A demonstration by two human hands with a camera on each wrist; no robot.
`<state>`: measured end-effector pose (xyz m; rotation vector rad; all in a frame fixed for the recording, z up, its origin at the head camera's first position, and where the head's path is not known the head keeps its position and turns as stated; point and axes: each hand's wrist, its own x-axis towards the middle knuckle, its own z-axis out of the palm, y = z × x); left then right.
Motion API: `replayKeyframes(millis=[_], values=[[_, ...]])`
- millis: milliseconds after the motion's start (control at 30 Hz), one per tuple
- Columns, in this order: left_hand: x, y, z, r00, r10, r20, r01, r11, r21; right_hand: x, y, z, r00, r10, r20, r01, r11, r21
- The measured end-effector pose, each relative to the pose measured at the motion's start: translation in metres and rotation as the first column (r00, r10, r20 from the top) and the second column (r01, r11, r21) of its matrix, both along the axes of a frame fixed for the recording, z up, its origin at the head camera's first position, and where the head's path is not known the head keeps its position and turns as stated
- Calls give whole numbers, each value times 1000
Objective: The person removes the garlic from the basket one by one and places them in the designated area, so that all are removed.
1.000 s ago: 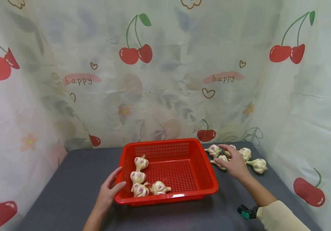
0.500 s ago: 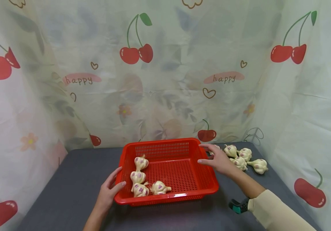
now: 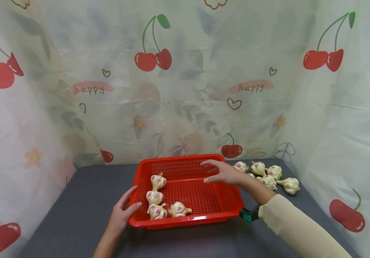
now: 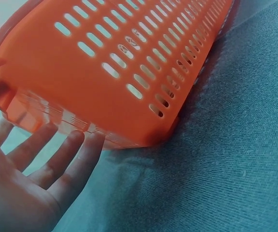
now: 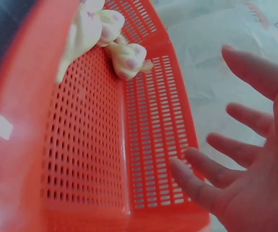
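A red plastic basket [image 3: 185, 158] with slotted sides stands on the table in the head view. Several garlic bulbs [image 3: 154, 197] lie inside it, along its left side and near front edge. My left hand [image 3: 120, 212] holds the basket's left rim, thumb over the top; in the left wrist view its fingers [image 4: 64, 159] reach under the rim at the end wall. Over the basket's right part hovers my right hand [image 3: 225, 173], fingers spread and nothing in them. The right wrist view shows that hand's palm [image 5: 259, 198] beside the far slotted wall.
More garlic bulbs [image 3: 267, 182] lie grouped on the dark table [image 3: 94, 200] to the right of the basket, partly behind the right forearm. A patterned curtain [image 3: 185, 107] closes in the back and both sides. A black-and-teal band [image 3: 249, 214] is on the right wrist.
My right hand has moved left, empty, from the loose garlic bulbs across the right rim to above the basket. The left hand and the basket have stayed in place.
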<state>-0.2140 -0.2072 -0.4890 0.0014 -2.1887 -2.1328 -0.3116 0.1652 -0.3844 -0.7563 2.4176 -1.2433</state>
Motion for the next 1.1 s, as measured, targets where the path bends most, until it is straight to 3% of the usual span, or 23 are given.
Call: replayKeyframes(millis=[133, 300, 500, 900, 1100], values=[[0, 0, 0, 1000, -3, 0, 3, 1000, -2, -6, -15, 1, 990, 105, 98, -107, 994, 11], [-1, 0, -1, 1000, -6, 9, 6, 1000, 0, -13, -36, -2, 964, 157, 212, -176, 982, 71], [-1, 0, -1, 1000, -5, 17, 5, 1000, -8, -20, -61, -10, 913, 214, 346, -276, 951, 141], [-2, -1, 0, 1000, 1, 9, -1, 1000, -19, -19, -96, -17, 793, 230, 563, -405, 891, 206], [-1, -2, -2, 1000, -4, 2, 4, 1000, -8, -17, -108, -20, 756, 198, 624, -437, 863, 254]])
